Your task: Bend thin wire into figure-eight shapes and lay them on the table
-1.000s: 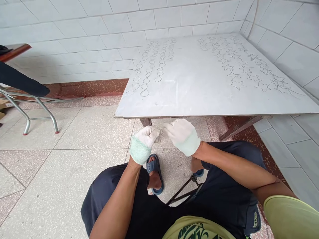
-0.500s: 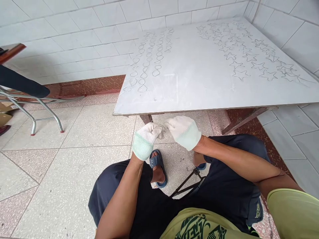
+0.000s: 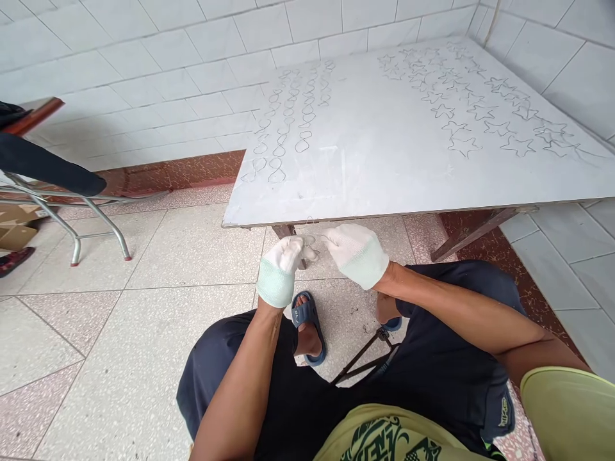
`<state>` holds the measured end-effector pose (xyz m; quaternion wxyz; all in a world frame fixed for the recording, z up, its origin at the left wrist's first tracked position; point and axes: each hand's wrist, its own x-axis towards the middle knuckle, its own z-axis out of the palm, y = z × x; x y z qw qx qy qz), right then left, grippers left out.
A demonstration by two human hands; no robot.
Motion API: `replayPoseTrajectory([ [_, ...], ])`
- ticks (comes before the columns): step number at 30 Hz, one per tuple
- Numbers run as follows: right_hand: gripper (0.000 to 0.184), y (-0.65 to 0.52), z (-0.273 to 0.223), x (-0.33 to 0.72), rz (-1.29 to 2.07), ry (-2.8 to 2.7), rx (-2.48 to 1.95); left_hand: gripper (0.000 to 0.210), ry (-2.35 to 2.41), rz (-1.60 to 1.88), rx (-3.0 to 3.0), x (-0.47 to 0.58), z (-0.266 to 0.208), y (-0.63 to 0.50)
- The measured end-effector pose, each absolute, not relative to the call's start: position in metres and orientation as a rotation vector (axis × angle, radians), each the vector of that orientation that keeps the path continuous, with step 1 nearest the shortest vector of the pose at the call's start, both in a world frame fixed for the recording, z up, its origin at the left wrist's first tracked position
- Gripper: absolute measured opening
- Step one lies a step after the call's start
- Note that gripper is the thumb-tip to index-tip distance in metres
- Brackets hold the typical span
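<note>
In front of the table's near edge, my left hand (image 3: 287, 256), in a white glove with a mint cuff, pinches a thin bent wire (image 3: 310, 221). A small loop of the wire rises above the fingers. My right hand (image 3: 354, 251), gloved the same way, is just to the right with its fingers pinched on the wire's other part. The wire is so fine that its full shape cannot be made out. On the white table (image 3: 384, 173) lie rows of figure-eight wire shapes (image 3: 303, 141) at the left and many wire stars (image 3: 465, 147) at the right.
A tiled wall (image 3: 202, 77) stands behind the table. At the left another person's dark-trousered leg (image 3: 57, 168) shows by a metal-legged stool (image 3: 115, 234), with cardboard boxes (image 3: 16, 234) beneath. A dark folding frame (image 3: 369, 352) stands between my legs.
The view has shifted slightly. The wire loop now stands up more clearly above my left hand, and my hands have moved slightly apart.
</note>
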<state>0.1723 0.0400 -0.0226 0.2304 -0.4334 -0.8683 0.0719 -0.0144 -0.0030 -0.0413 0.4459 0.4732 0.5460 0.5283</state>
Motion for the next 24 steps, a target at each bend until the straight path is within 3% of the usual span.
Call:
replayPoseTrajectory([
  [9,0.043,0.043,-0.023,0.179,0.065,-2.434,-1.182,0.054,1.262,1.377,1.037,-0.026,-0.033,0.004],
  [17,0.038,0.040,-0.026,0.181,0.028,-2.499,-1.092,0.037,1.315,1.269,1.034,-0.028,-0.034,0.006],
  [24,0.035,0.037,-0.028,0.177,0.047,-2.459,-1.173,0.044,1.412,1.396,0.988,-0.007,-0.035,-0.001],
])
